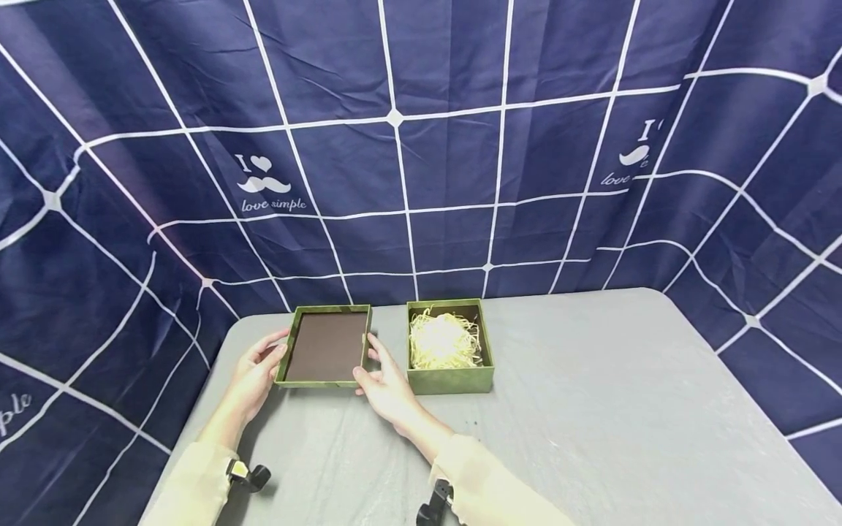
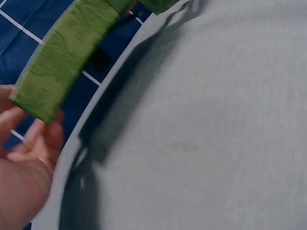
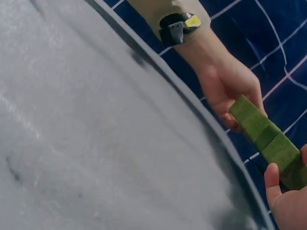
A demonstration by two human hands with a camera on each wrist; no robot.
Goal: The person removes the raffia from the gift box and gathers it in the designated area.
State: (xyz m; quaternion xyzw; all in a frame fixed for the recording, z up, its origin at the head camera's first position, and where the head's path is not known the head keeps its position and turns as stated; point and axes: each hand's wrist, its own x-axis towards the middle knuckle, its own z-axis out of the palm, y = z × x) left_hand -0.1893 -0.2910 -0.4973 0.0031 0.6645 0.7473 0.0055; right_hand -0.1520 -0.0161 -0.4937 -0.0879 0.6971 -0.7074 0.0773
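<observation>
Remotely, I see left hand (image 1: 253, 372) and right hand (image 1: 388, 389) grip the lid (image 1: 329, 348) at nine and three o'clock, presumably for balance.

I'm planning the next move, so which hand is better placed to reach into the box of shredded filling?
Probably the right hand: it holds the side of the lid nearest the box. The left hand holds the opposite side, with the lid between it and the box.
</observation>
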